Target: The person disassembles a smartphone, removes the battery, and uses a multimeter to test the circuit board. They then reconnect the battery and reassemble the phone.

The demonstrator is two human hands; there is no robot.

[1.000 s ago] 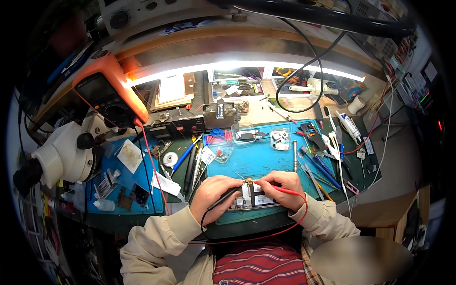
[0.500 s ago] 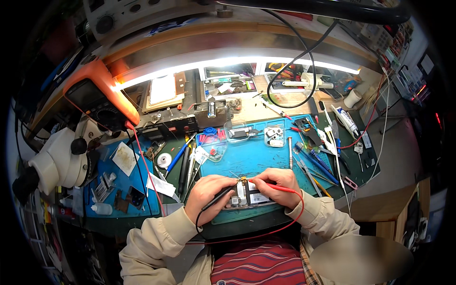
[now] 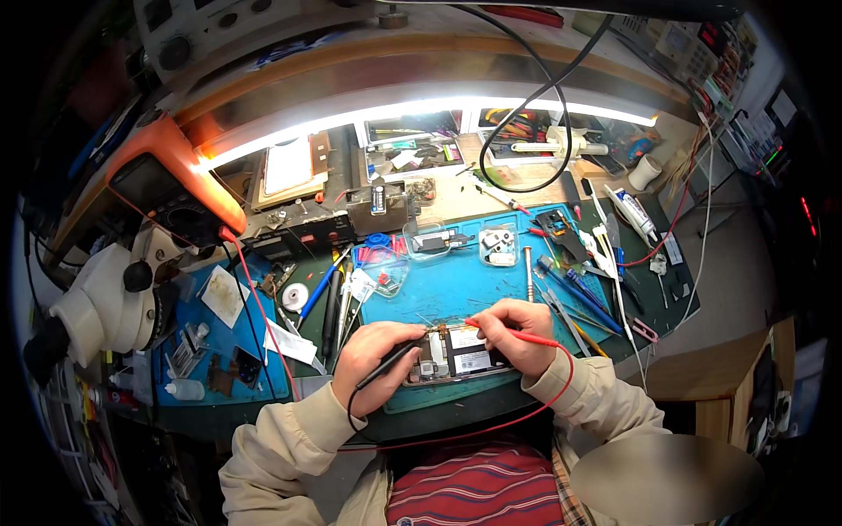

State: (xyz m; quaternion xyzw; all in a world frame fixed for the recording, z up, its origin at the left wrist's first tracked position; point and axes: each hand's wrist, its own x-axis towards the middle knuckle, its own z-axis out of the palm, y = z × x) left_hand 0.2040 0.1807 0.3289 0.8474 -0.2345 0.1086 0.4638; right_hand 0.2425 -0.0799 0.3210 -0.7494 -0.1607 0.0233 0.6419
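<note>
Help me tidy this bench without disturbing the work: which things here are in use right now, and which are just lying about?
In use:
left hand with black probe
right hand with red probe
opened phone under both tips
orange multimeter the leads seem to run to

Lying about:
microscope
small clear trays
tweezers and screwdrivers
white dropper bottle

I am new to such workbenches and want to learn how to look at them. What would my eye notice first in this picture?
First, the two hands at the lower centre: the left hand holds a black probe and the right hand a red probe, both tips on an opened phone lying on the blue mat. Next, the orange multimeter at upper left, above a white microscope.
</note>
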